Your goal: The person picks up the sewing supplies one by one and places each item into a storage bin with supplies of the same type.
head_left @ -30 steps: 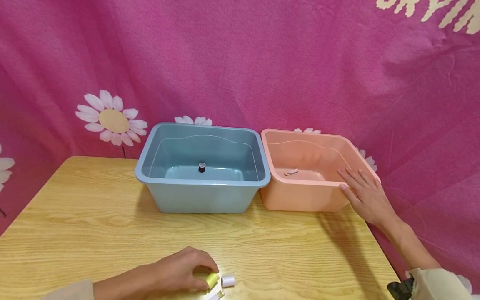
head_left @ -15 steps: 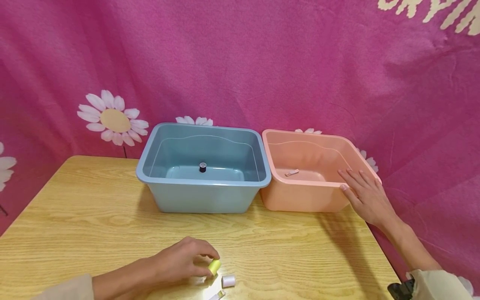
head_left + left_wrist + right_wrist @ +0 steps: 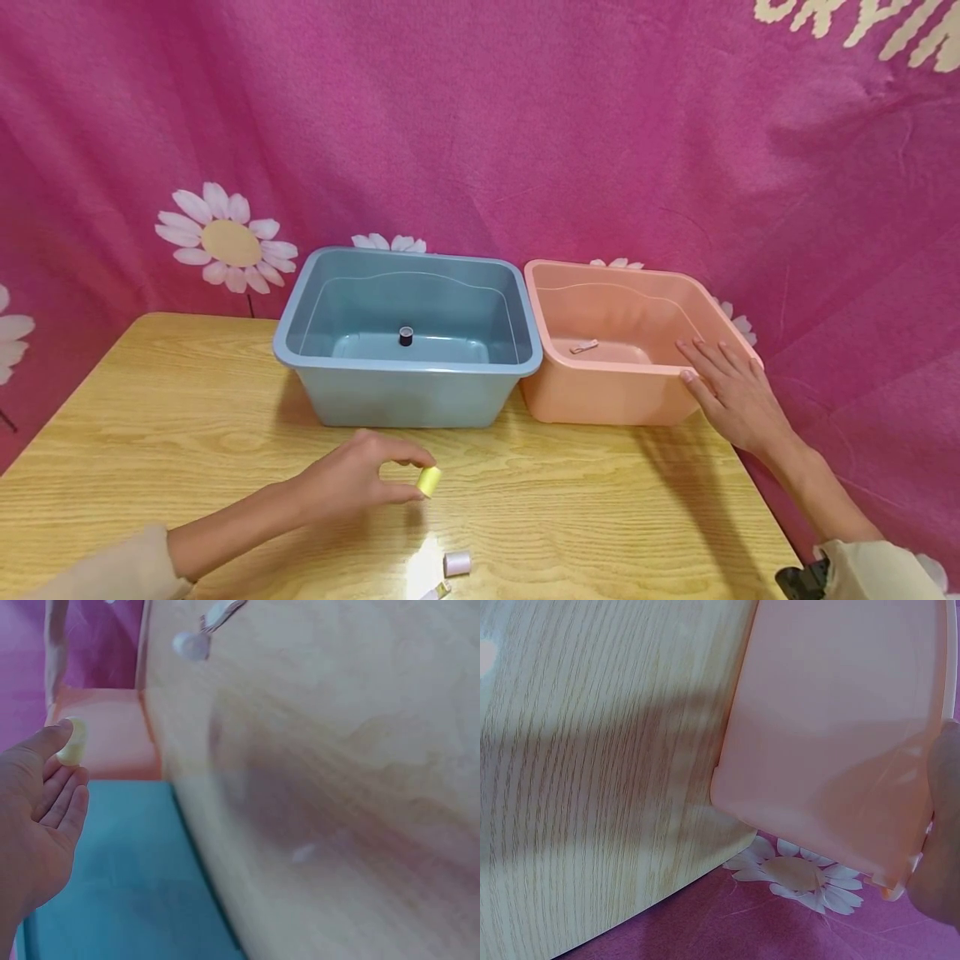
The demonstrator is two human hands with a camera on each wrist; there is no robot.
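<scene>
My left hand (image 3: 352, 473) pinches a small yellow spool of thread (image 3: 429, 482) between thumb and fingertips, held above the table in front of the blue bin (image 3: 405, 398). The left wrist view shows the yellow spool (image 3: 73, 742) at the thumb tip. My right hand (image 3: 738, 404) rests with straight, spread fingers over the front right corner of the pink bin (image 3: 607, 397). On the table near the front edge lie a pale lilac spool (image 3: 457, 563) and a slim white piece with a gold-coloured end (image 3: 437, 591), partly cut off by the frame.
A black spool (image 3: 406, 336) stands inside the blue bin. In the pink bin lies a small pale clipper-like piece (image 3: 584, 346). Both bins stand side by side at the back of the wooden table (image 3: 187, 400), before a magenta cloth (image 3: 465, 125) with daisies.
My left hand has lifted the yellow spool from beside the lilac one and carried it up and forward, towards the blue bin. The right hand has stayed on the pink bin.
</scene>
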